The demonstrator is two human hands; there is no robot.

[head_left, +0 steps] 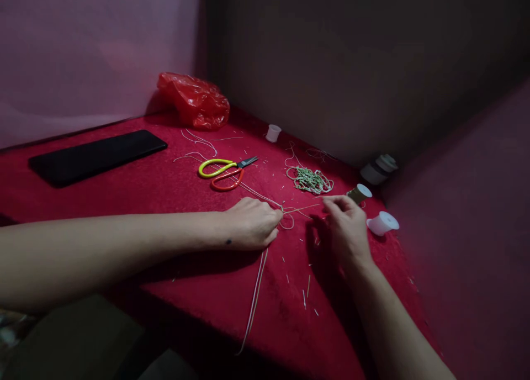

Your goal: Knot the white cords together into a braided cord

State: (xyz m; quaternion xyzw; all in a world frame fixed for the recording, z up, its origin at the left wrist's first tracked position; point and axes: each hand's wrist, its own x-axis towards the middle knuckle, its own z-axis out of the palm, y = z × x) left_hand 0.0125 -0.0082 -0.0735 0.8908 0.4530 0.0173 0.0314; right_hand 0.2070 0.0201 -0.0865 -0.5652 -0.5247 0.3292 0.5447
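My left hand (pixel 254 223) is closed on pale cords (pixel 257 286) close to a small knot, resting on the red cloth. Two strands hang from beneath it toward the table's front edge, and others run back past the scissors. To the right, my right hand (pixel 345 222) pinches the end of a thin cord (pixel 304 207), which stretches taut from the knot. A loose loop of cord (pixel 287 221) lies beside my left fingertips. Behind the hands sits a heap of green and white braided cord (pixel 310 180).
Scissors (pixel 226 174) with yellow and red handles lie behind my left hand. A black phone-like slab (pixel 99 154) is at left, a red plastic bag (pixel 194 101) at the back. Spools (pixel 383 223) stand at right, and a white spool (pixel 273 133) farther back. Cord scraps litter the red cloth (pixel 199 291).
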